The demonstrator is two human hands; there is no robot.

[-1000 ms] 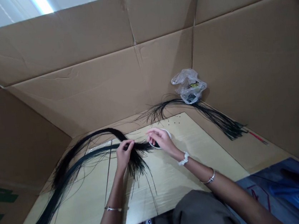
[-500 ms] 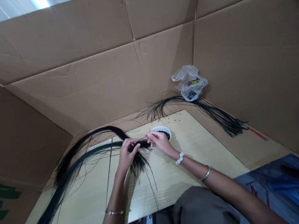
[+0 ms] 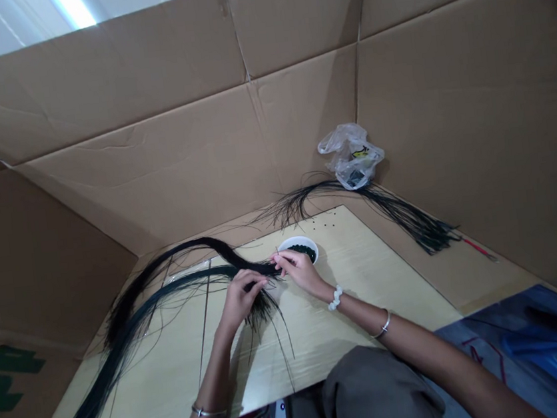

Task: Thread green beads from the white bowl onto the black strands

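My left hand (image 3: 242, 298) is low over the tabletop, thumb and fingertips pinched together just below a bundle of long black strands (image 3: 219, 244). Whatever is between those fingertips is too small to make out. Close by on the right, my right hand (image 3: 300, 271) is closed at the fingertips, with a thin dark strand (image 3: 277, 250) poking up from the pinch. The bundle's right end reaches these fingers. Just behind them stands a white bowl (image 3: 314, 244) holding small dark green beads (image 3: 304, 250). A dark green-black hank of strands (image 3: 134, 312) curves from the lower left toward my left hand.
Cardboard walls (image 3: 194, 171) enclose the pale table (image 3: 367, 279). A clear plastic bag (image 3: 353, 153) rests at the back on more dark strands (image 3: 400, 215). A thin red-handled tool (image 3: 477, 249) lies to their right. Several tiny dark beads (image 3: 325, 225) are scattered behind the bowl.
My left hand has come off the black bundle and moved slightly down, its fingertips now drawn together. My right hand has stayed nearly in place beside the bowl.
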